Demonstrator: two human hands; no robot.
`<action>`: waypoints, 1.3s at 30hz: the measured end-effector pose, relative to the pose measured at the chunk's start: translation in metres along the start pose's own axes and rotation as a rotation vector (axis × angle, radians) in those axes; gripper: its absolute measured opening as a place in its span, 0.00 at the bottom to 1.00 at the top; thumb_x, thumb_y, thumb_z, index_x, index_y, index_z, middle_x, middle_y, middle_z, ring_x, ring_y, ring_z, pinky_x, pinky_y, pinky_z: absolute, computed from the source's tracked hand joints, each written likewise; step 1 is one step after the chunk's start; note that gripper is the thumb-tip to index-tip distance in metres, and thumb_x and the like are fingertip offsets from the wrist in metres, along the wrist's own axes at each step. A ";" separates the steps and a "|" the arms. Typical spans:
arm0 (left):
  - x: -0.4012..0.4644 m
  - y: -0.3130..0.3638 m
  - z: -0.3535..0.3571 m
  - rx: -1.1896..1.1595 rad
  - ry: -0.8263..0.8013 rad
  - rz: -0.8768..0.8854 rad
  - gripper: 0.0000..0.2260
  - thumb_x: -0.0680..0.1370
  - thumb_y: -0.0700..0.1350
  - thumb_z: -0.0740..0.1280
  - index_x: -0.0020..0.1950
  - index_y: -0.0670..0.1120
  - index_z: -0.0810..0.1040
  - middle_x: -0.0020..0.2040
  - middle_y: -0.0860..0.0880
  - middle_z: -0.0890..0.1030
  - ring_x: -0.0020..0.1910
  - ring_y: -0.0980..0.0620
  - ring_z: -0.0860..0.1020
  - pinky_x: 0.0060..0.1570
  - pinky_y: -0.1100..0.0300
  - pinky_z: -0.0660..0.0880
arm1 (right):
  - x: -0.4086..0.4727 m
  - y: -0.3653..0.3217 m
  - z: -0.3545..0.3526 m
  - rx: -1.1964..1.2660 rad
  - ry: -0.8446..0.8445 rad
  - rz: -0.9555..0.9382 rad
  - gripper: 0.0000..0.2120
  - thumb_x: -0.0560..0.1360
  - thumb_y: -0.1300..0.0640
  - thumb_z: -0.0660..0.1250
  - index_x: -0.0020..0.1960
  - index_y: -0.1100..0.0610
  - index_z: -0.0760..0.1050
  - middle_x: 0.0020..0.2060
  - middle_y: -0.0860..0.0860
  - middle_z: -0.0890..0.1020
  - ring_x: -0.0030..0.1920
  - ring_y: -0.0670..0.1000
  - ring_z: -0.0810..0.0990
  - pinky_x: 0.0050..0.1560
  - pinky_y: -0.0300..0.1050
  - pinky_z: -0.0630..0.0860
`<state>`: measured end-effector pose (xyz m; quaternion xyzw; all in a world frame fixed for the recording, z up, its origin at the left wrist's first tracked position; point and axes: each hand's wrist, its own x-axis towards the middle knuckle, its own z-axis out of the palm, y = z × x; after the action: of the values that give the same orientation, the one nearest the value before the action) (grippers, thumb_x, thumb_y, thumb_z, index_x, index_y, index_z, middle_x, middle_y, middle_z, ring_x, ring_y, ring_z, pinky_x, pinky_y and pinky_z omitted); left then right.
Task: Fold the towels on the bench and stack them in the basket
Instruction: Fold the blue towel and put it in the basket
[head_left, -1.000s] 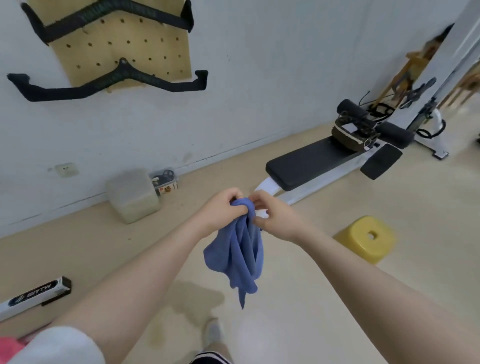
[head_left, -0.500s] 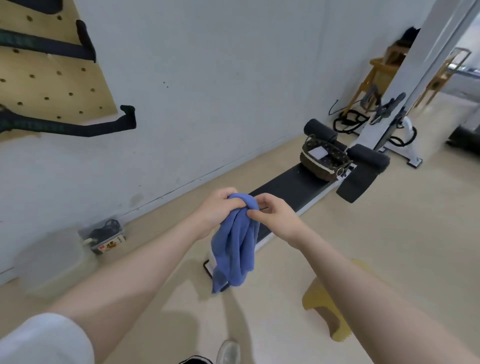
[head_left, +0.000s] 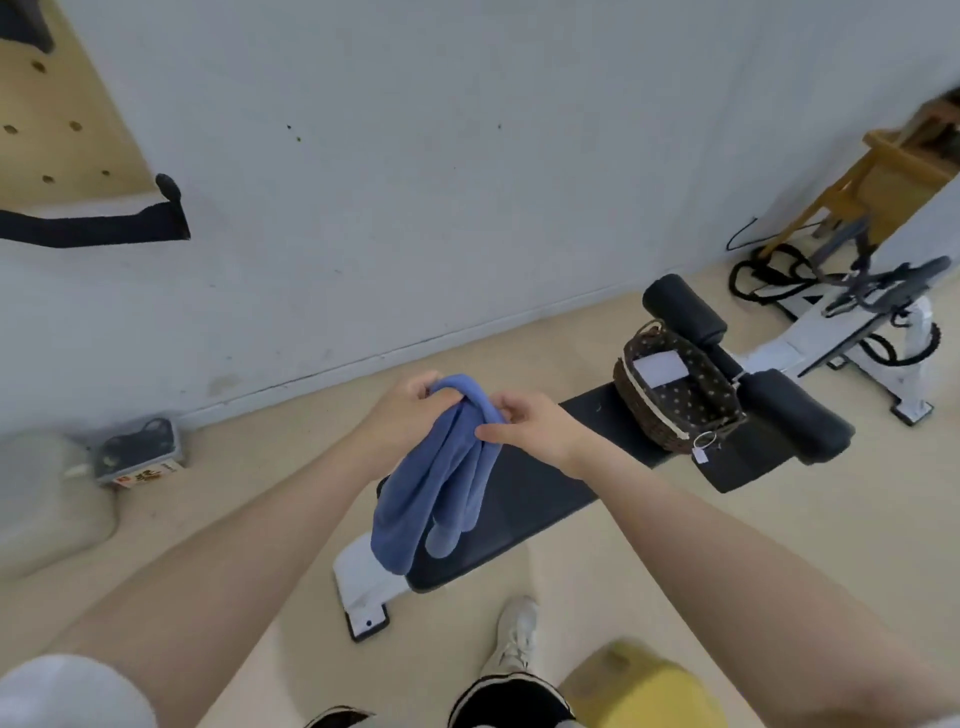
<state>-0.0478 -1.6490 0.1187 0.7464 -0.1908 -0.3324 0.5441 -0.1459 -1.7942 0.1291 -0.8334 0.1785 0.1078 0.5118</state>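
Observation:
A blue towel (head_left: 436, 488) hangs bunched in loose folds from both my hands, in the air above the near end of the black padded bench (head_left: 524, 499). My left hand (head_left: 410, 410) grips its top from the left. My right hand (head_left: 530, 426) pinches the top edge from the right. A dark wicker basket (head_left: 675, 400) with a dotted lining stands on the far end of the bench, against the black foam rollers (head_left: 795, 415). A white card lies inside the basket; I see no towel in it.
A yellow stool (head_left: 644, 691) stands by my right leg, and my white shoe (head_left: 514, 639) is on the floor beside the bench. A translucent box (head_left: 47, 499) and a small charger case (head_left: 140, 452) sit along the wall at left. White exercise frame with cables stands at far right.
The view has swung right and closer to the bench, so the basket is now nearer. Both hands still hold the blue towel, now hanging over the bench's near end.

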 end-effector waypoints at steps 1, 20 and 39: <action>0.013 0.003 0.007 -0.016 0.034 -0.011 0.08 0.77 0.45 0.62 0.43 0.40 0.72 0.39 0.46 0.73 0.39 0.51 0.72 0.40 0.58 0.69 | 0.012 0.006 -0.016 -0.027 -0.053 0.016 0.03 0.73 0.59 0.67 0.43 0.57 0.74 0.36 0.47 0.74 0.37 0.45 0.71 0.40 0.38 0.67; 0.121 -0.078 0.114 0.745 -0.440 -0.306 0.08 0.70 0.43 0.62 0.46 0.52 0.70 0.44 0.52 0.77 0.43 0.49 0.75 0.44 0.54 0.72 | 0.108 0.196 -0.156 -0.463 -0.288 0.285 0.12 0.76 0.59 0.56 0.34 0.56 0.64 0.31 0.51 0.67 0.34 0.51 0.65 0.36 0.45 0.62; 0.277 -0.321 0.236 1.539 0.789 0.100 0.16 0.67 0.37 0.58 0.54 0.41 0.71 0.49 0.42 0.78 0.47 0.41 0.76 0.47 0.51 0.71 | 0.290 0.435 -0.085 -0.567 -0.101 -0.139 0.08 0.74 0.57 0.60 0.36 0.53 0.67 0.33 0.47 0.73 0.36 0.49 0.71 0.32 0.42 0.65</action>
<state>-0.0434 -1.8826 -0.3068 0.9586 -0.1926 0.1968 -0.0719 -0.0588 -2.1040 -0.2915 -0.9470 0.0578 0.1596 0.2728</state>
